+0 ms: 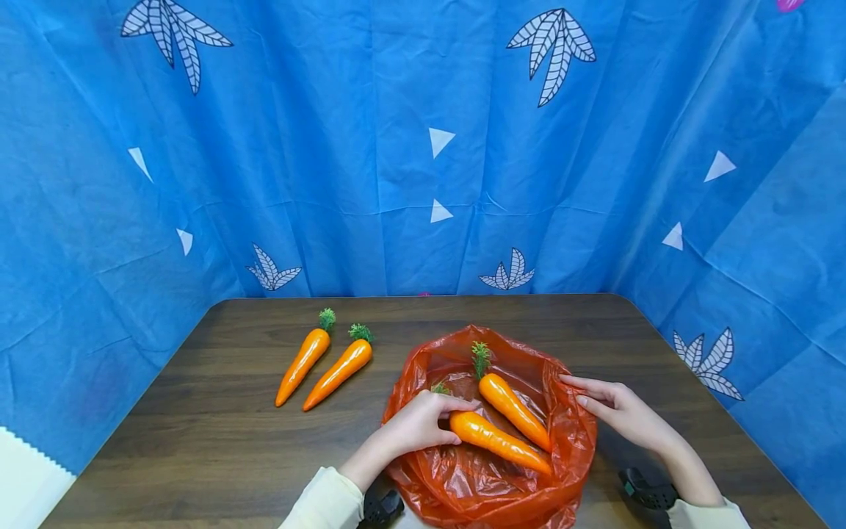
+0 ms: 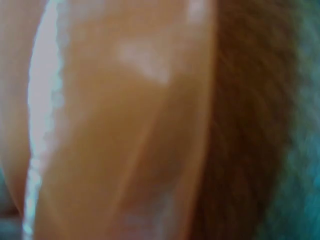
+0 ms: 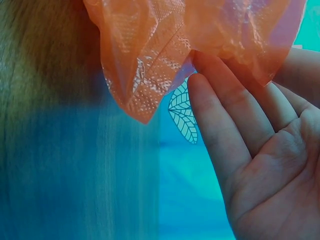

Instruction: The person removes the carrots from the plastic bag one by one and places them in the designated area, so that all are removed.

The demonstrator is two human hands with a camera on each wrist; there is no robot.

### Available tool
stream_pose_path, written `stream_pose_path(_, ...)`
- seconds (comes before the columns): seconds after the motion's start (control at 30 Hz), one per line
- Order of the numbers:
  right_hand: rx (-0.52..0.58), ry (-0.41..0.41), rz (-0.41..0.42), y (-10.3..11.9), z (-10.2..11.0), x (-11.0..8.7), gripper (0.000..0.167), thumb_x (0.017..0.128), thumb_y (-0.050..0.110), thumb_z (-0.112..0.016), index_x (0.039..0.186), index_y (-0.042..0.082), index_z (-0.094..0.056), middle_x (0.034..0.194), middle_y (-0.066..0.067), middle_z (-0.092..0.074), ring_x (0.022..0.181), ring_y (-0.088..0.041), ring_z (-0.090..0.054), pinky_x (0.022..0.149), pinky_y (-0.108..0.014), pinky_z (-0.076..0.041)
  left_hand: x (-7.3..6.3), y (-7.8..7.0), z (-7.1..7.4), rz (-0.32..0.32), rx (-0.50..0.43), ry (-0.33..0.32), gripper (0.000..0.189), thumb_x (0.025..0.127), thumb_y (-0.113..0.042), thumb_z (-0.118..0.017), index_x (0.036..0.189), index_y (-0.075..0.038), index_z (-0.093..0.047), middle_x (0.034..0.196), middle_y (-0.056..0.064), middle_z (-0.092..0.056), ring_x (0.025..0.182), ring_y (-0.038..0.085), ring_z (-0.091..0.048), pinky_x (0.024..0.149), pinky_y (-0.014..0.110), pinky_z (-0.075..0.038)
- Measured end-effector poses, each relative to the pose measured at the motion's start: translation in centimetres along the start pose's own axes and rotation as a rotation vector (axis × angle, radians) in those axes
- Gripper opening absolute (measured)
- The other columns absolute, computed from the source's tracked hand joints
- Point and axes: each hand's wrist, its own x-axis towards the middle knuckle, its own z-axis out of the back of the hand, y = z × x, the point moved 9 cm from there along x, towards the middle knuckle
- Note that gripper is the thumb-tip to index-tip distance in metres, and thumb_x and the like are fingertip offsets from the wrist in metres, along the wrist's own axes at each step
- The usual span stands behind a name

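Note:
A crumpled red plastic bag (image 1: 489,496) stands with its mouth spread wide, two orange carrots with green tops inside it. My left hand (image 1: 423,422) reaches over the near left rim and grips the lower carrot (image 1: 499,441) at its thick end. Beside that lies the second carrot (image 1: 512,408), its tip toward the right wall. My right hand (image 1: 624,411) holds the bag's right rim between thumb and fingers. In the right wrist view, the orange-looking film (image 3: 145,65) covers some fingertips. Blurred translucent film (image 2: 125,125) fills much of the left wrist view, hiding the left hand there.
Two more carrots lie side by side on the dark wooden table (image 1: 218,419), left of the bag: one carrot (image 1: 302,367) farther left, another (image 1: 338,375) closer in. A blue patterned curtain (image 1: 370,147) surrounds the table at the back and sides.

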Motion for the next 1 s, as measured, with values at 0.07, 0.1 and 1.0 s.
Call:
stream_pose_path(0.07,-0.001,-0.002,0.001,0.03,0.03,-0.02,0.041,0.099,0.002,-0.042,0.135,-0.015,-0.035,0.123,-0.034,-0.049,0.098,-0.025,-0.063,0.074,-0.037,-0.053,0.01,0.10,0.02,0.008,-0.022,-0.007,0.050,0.080,-0.010,-0.074,0.128,-0.010,-0.059,0.123,-0.004,-0.059,0.106,0.003,-0.054,0.082,0.015,-0.044)
stream_pose_path(0.1,-0.002,-0.003,0.002,0.04,0.05,-0.03,0.041,0.099,0.002,-0.042,0.135,-0.015,-0.035,0.123,-0.034,-0.049,0.097,-0.025,-0.063,0.074,-0.037,-0.053,0.01,0.15,0.04,0.012,-0.032,-0.010,0.049,0.080,-0.010,-0.074,0.127,-0.010,-0.060,0.122,-0.004,-0.059,0.105,0.002,-0.055,0.081,0.015,-0.045)
stream_pose_path(1.0,0.012,-0.008,0.013,0.24,0.18,-0.15,0.041,0.099,0.002,-0.042,0.135,-0.016,-0.034,0.125,-0.032,-0.049,0.102,-0.021,-0.061,0.077,-0.034,-0.052,-0.16,1.01,0.09,0.024,-0.227,-0.054,0.048,0.078,-0.002,-0.074,0.124,0.000,-0.060,0.121,0.006,-0.061,0.105,0.005,-0.056,0.080,0.017,-0.046)
